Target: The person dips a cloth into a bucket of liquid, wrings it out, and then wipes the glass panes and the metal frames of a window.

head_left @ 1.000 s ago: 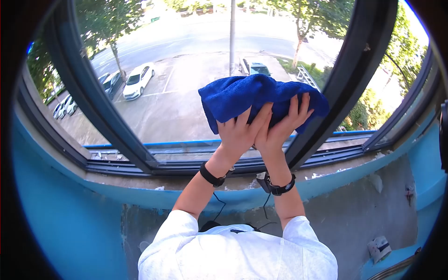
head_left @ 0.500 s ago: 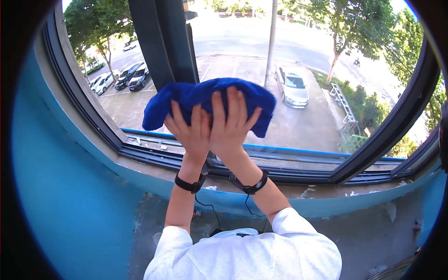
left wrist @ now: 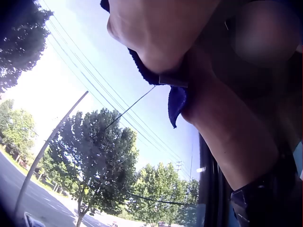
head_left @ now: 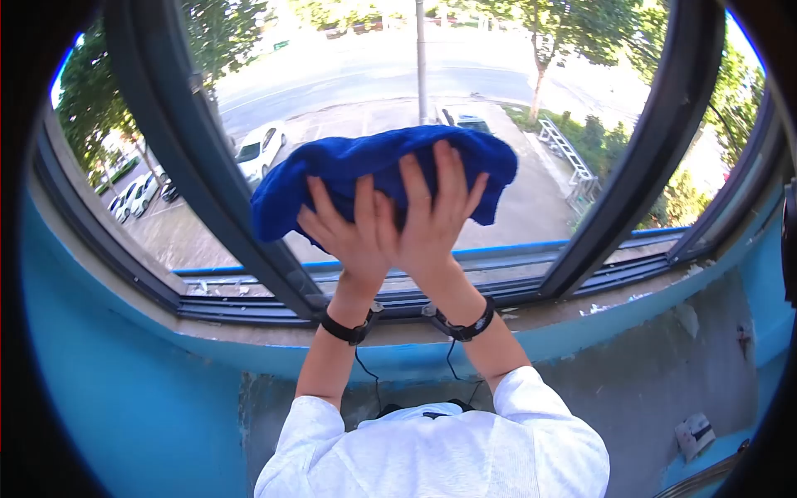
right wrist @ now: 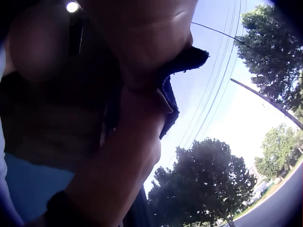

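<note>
Both hands are spread flat against a bunched blue cloth (head_left: 357, 155) at the window glass. The left hand (head_left: 354, 232) lies on the cloth's lower left part, fingers apart and pointing up. Beside it, the right hand (head_left: 433, 217) presses the middle and right part with fingers extended. The hands touch at their thumb sides. The cloth's left end overlaps a dark window post (head_left: 217, 178). In the left wrist view, a corner of the cloth (left wrist: 176, 104) hangs by the hands; the right wrist view shows its dark edge (right wrist: 191, 59). The palms are hidden.
Below the glass runs a sill (head_left: 398, 334) with pale debris. Another dark post (head_left: 635, 183) slants up on the right. A blue wall (head_left: 116, 332) curves around the left. A small container (head_left: 694, 436) is at the lower right. Parked cars and trees show outside.
Over the second, the hands and cloth swept left from near the right post to the left post, then came partway back right. The head view swung right and back.
</note>
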### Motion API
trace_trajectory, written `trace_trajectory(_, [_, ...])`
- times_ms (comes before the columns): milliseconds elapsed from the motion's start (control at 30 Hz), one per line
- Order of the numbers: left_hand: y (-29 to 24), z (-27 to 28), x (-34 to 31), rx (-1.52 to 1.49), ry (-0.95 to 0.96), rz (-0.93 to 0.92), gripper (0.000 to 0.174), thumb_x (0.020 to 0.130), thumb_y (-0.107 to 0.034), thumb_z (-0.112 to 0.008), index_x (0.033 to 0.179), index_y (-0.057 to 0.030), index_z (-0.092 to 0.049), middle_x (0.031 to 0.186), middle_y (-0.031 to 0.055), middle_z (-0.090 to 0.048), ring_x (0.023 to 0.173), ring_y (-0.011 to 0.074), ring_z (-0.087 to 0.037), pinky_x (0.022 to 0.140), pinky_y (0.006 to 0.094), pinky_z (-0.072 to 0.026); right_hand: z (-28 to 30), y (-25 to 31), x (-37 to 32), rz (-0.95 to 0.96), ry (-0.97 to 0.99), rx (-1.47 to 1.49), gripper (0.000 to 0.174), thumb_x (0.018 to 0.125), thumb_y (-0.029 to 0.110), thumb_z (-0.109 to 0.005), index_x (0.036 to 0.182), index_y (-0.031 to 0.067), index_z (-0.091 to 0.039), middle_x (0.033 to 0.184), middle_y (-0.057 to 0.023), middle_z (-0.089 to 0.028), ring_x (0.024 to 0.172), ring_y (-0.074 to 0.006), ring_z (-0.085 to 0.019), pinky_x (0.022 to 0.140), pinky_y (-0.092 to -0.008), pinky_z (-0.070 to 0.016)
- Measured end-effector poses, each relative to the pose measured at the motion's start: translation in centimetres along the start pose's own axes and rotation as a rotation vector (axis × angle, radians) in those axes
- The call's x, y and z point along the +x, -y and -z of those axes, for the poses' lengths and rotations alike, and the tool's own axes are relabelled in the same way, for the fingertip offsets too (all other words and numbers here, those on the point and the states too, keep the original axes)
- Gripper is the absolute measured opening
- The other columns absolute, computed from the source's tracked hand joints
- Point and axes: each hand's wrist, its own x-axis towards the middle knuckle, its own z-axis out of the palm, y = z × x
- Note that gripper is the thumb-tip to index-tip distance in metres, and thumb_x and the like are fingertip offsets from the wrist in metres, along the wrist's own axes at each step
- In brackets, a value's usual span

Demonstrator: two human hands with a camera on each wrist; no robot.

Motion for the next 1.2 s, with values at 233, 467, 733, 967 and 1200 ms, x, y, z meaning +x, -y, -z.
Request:
trace_trajectory(233, [-18.0,-3.7,0.5,-0.182,0.024,-0.078,0.030,0.089,-0.034,-0.067,0.118,-0.0286,-0.072,0.141,0.0129,-0.053,0.115,0.0396,-0.053,0.098,0.0543,-0.0386,11.3,-15.3,2.1,-0.022,0.025,-0.173,0.060,0.088,0.023,-0.059,0.140,-0.0004,-0.042,0.150,-0.0309,-0.033,0.140,-0.0470,-0.030,0.114,-0.0679,-0.0081])
trace_trajectory(467, [-25.1,-5.4,-3.4,-0.480,0.099,-0.090,0.031,0.085,-0.028,-0.070,0.115,-0.0261,-0.075,0.140,0.0067,-0.054,0.122,0.0293,-0.057,0.100,0.0474,-0.0423,16.9,-20.2,-0.1,-0.046,0.082,-0.424,0.058,0.096,0.026,-0.055,0.144,-0.0018,-0.036,0.154,-0.0316,-0.027,0.144,-0.0478,-0.025,0.114,-0.0675,-0.0039])
trace_trajectory(733, [-13.6,-2.4,-1.9,-0.411,0.132,-0.116,0.030,0.080,-0.032,-0.074,0.110,-0.0279,-0.077,0.139,0.0075,-0.056,0.123,0.0326,-0.055,0.103,0.0481,-0.0398,8.8,-13.2,-1.7,-0.062,0.006,-0.184,0.065,0.095,0.034,-0.054,0.144,-0.0027,-0.034,0.154,-0.0338,-0.024,0.146,-0.0486,-0.019,0.114,-0.0668,-0.0022])
trace_trajectory(967, [2.7,2.3,-1.4,-0.078,0.067,0.028,0.029,0.085,-0.034,-0.072,0.113,-0.0279,-0.075,0.140,0.0191,-0.053,0.121,0.0419,-0.050,0.103,0.0516,-0.0341,-2.1,2.1,-2.3,0.006,-0.014,-0.029,0.055,0.091,0.031,-0.058,0.135,-0.0006,-0.050,0.147,-0.0334,-0.039,0.140,-0.0488,-0.031,0.113,-0.0681,-0.0036])
trace_trajectory(1200, [14.2,6.6,-2.3,0.196,0.168,0.033,0.037,0.096,-0.034,-0.060,0.128,-0.0160,-0.063,0.153,0.0246,-0.036,0.134,0.0469,-0.034,0.106,0.0618,-0.0260,-8.0,12.4,-5.1,0.025,0.124,0.005,0.052,0.094,0.027,-0.057,0.138,-0.0005,-0.050,0.150,-0.0311,-0.037,0.143,-0.0459,-0.030,0.114,-0.0664,-0.0007])
